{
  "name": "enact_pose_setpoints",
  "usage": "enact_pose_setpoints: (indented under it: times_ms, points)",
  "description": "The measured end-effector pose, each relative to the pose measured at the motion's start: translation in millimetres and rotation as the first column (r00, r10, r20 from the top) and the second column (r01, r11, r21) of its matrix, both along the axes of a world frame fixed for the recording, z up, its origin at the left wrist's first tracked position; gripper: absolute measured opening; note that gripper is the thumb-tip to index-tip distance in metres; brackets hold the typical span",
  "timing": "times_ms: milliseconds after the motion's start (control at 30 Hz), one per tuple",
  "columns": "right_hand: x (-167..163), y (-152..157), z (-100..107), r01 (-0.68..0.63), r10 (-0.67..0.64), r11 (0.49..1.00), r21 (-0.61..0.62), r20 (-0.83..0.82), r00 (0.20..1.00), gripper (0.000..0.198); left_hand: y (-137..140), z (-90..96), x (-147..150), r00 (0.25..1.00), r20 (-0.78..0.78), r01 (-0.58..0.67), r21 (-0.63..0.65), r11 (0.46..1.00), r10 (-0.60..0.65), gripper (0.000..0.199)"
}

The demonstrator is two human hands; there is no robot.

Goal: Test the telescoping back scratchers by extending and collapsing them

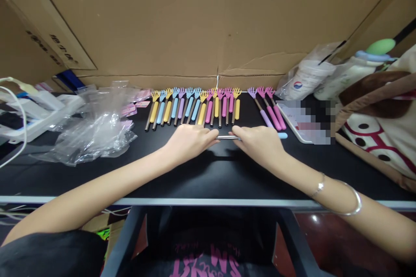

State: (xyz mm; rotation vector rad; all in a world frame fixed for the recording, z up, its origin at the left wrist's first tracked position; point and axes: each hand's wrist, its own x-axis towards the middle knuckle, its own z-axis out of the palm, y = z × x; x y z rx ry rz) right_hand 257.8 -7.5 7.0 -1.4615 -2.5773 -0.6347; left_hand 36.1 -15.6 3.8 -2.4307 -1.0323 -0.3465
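Note:
Between my two hands a back scratcher [226, 137] lies level just above the black table. My left hand [190, 140] is closed around its left part, which hides the claw end. Further right, my right hand [260, 143] wraps round the metal rod and handle; a light blue handle tip shows past the wrist. Behind my hands, several back scratchers [154, 112] with yellow, blue, purple and pink claws and handles stand in a row, claws pointing away. A separate group of 3, one purple and two pink back scratchers [273, 114], lies to the right.
Crumpled clear plastic bags [100, 130] and a white device with a cable [48, 110] fill the left. On the right are a phone [292, 122], bagged cups [305, 80], a bottle [364, 67] and a fabric bag [383, 125]. A cardboard wall [195, 21] closes the back.

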Motion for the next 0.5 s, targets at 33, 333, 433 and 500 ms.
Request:
enact_pose_setpoints:
  times_ms: [33, 333, 433, 500]
  points:
    - [-3.9, -1.0, 0.2, 0.006, -0.006, 1.0, -0.025, -0.001, 1.0, 0.026, -0.1, -0.4, 2.6, 1.0, 0.0, -0.001, -0.007, 1.0, 0.001, 0.033]
    - [4.6, 0.2, 5.6, 0.026, -0.026, 0.999, 0.027, 0.026, 0.999, 0.029, 5.2, 7.2, -5.6, 0.999, 0.006, 0.046, 0.09, 0.995, -0.046, 0.032]
    - [31.8, 8.7, 7.0, 0.032, -0.038, 0.993, 0.117, 0.044, 0.998, 0.03, 9.9, 12.3, -30.2, 0.999, -0.031, 0.014, 0.189, 0.982, -0.008, 0.034]
    - [55.5, 15.2, 7.9, 0.063, -0.074, 0.985, 0.163, 0.058, 0.996, 0.032, 12.8, 14.6, -51.5, 0.998, -0.067, 0.001, 0.242, 0.97, 0.015, 0.037]
